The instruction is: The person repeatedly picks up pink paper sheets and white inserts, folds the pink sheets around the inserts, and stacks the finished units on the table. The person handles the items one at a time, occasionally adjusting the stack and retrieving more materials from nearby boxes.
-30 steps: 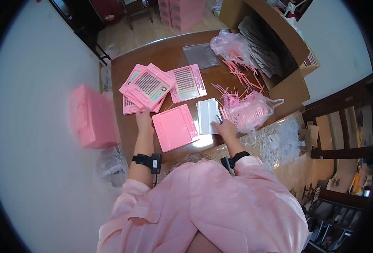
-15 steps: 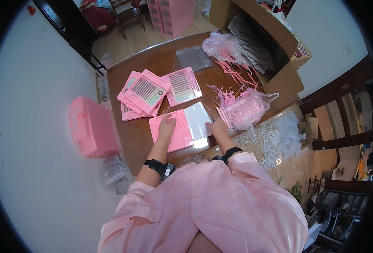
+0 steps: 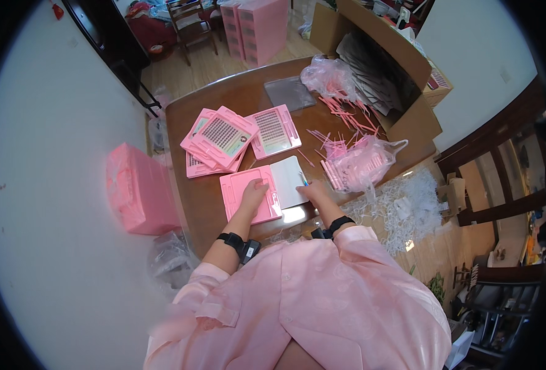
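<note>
A pink eyelash case (image 3: 230, 184) lies opened on the near part of the table, its clear lid (image 3: 290, 166) folded out to the right. Over the empty pink tray side, my left hand (image 3: 254, 190) has its fingertips drawn together near the hinge; what they pinch, if anything, is too small to see. At the lid's right edge my right hand (image 3: 313, 189) is closed, thumb and fingers on the rim. A thin bluish glint shows at those fingertips, and I cannot tell whether it is a separate strip or a reflection.
Behind lie stacked pink eyelash cases (image 3: 223, 135) and one more filled case (image 3: 275, 131). To the right are a plastic bag of pink tubes (image 3: 362, 163), loose pink sticks (image 3: 350, 114) and an open cardboard box (image 3: 418, 111). A dark flat sheet (image 3: 289, 92) lies farther back.
My left hand has shifted right across the tray toward the hinge. My right hand has stayed at the lid's edge, where a bluish glint now shows. The view has tilted slightly.
</note>
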### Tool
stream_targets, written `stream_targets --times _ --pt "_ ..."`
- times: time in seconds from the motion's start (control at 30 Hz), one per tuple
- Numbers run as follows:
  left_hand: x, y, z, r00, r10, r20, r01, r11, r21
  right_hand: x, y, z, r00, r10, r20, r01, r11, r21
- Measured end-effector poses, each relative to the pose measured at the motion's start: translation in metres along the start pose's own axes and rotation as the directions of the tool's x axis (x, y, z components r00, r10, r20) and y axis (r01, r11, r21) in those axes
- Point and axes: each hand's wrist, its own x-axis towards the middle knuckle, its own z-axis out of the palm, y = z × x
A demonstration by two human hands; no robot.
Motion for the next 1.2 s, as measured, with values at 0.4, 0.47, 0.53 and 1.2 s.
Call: stream_targets --times 0.4,0.47,0.53,1.2 --pt "-0.045 0.092 -0.004 0.849 0.32 0.421 0.109 0.673 -0.732 -0.097 -0.062 -0.075 0.855 -0.345 0.386 -0.022 0.72 0.693" --pt "-0.052 0.107 -0.002 0.703 0.468 0.536 0.227 0.566 -0.793 -0.115 -0.076 -0.065 0.831 -0.322 0.454 -0.072 0.747 0.661" --pt "-0.055 0.114 -0.006 0.688 0.485 0.54 0.181 0.606 -0.775 -0.124 -0.081 -0.059 0.845 -0.339 0.414 -0.005 0.768 0.64" --pt "-0.076 0.089 -0.069 0.827 0.377 0.418 0.096 0.637 -0.765 -0.168 -0.021 -0.064 0.672 -0.238 0.701 0.702 0.506 -0.502"
